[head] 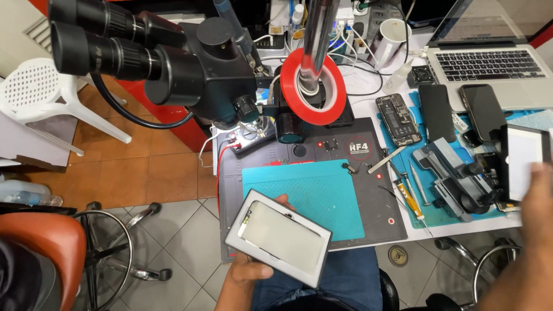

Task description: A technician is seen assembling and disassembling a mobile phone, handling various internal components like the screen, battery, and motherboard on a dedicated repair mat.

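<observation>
My left hand [249,266] holds a flat grey tray [279,238] with a phone screen panel lying in it, just in front of the teal work mat [322,190]. My right hand [538,196] is at the far right edge, blurred, gripping a dark-framed white lid or panel [523,161] over the right side of the bench. A black stereo microscope [173,63] hangs over the left part of the bench.
An opened phone [397,119], two dark phones [481,109], a grey clamp fixture [455,178], screwdrivers and tweezers [410,196] lie on the blue mat. A laptop [489,60] stands at the back right. A red tape roll [314,86] rings the microscope post. A stool [40,253] stands left.
</observation>
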